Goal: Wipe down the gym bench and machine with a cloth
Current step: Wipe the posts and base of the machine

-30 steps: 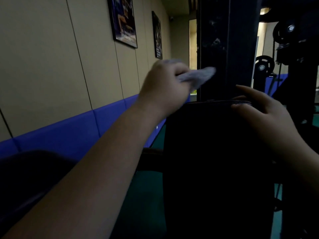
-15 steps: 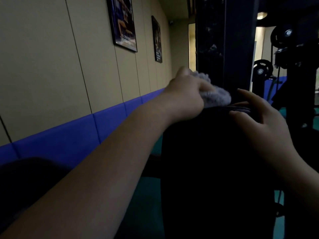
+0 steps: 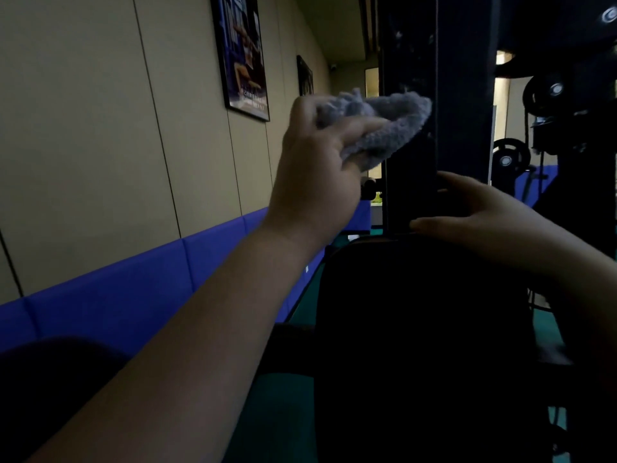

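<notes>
- Holding the cloth (image 3: pixel 377 127) bunched in its curled fingers, the left hand (image 3: pixel 317 175) lifts it against the dark upright column (image 3: pixel 410 145) of the machine.
- The right hand (image 3: pixel 480 218) lies with straight fingers on the top edge of the black bench pad (image 3: pixel 417 329), grasping nothing.
- The cloth looks soft, light and fluffy (it folds easily), so a gathered handful probably gives the best hold; it should not slip.
- Counted: one cloth, one pad, two hands, two framed posters (image 3: pixel 242 55) on the wall, and some round pulleys (image 3: pixel 510 157) behind.
</notes>
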`<move>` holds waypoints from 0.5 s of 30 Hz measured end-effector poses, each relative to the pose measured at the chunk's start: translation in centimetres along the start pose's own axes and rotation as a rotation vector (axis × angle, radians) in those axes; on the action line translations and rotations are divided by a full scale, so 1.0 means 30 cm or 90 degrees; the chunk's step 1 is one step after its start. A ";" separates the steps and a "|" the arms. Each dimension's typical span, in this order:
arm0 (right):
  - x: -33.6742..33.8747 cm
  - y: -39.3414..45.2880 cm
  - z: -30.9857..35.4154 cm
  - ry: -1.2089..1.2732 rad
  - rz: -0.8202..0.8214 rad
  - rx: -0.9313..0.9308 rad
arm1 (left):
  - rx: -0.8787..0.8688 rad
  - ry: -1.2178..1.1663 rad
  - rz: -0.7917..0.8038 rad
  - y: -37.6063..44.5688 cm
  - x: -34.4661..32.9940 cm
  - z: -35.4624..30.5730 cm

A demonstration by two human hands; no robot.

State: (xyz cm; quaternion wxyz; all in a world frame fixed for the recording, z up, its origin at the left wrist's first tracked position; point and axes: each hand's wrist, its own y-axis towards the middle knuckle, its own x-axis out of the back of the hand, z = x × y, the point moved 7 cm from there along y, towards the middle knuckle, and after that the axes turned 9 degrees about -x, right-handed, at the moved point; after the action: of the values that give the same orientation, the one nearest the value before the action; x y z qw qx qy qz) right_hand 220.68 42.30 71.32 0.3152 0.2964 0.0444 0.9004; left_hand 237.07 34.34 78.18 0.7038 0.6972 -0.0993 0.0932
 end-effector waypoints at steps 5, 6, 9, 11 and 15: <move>0.000 0.024 -0.005 -0.042 0.011 -0.014 | -0.150 0.134 0.126 -0.009 -0.118 -0.036; -0.002 0.024 -0.004 -0.040 0.015 -0.015 | -0.163 0.161 0.143 -0.014 -0.134 -0.038; -0.007 0.033 0.002 -0.020 0.030 0.000 | -0.183 0.219 0.138 -0.008 -0.147 -0.024; -0.006 0.039 0.008 -0.010 0.031 0.011 | -0.179 0.220 0.125 -0.001 -0.149 -0.015; 0.003 0.053 0.012 -0.012 0.014 0.028 | -0.151 0.191 0.085 0.031 -0.141 -0.009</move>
State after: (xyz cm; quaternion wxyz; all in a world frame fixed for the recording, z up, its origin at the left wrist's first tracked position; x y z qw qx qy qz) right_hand 219.97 41.05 72.06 0.2992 0.3126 0.0579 0.8997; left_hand 232.75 34.66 77.94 0.7800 0.5798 -0.0491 0.2301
